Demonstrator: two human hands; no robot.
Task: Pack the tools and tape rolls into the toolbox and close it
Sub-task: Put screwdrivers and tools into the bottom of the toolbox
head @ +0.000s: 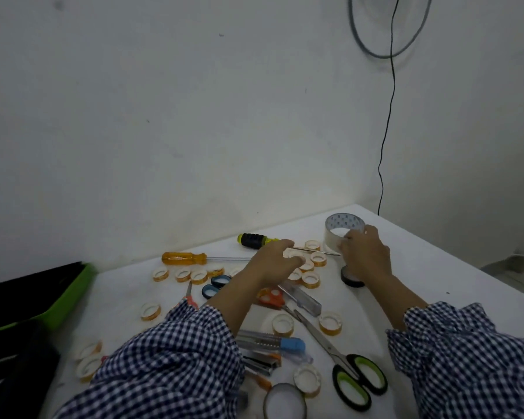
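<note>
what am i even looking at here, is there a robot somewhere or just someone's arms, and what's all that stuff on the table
There is no robot here. A person is working with bare hands, and the single picture comes from a camera worn on their head, looking forward and down. The checked sleeves are their arms. The left hand pinches a small tape roll, and the right hand grips a large clear tape roll. On the white table lie many more small rolls, an orange screwdriver, a black-and-yellow screwdriver, green-handled scissors, a blue-tipped utility knife and a black tape roll. The green toolbox they belong in sits at the left edge.
</note>
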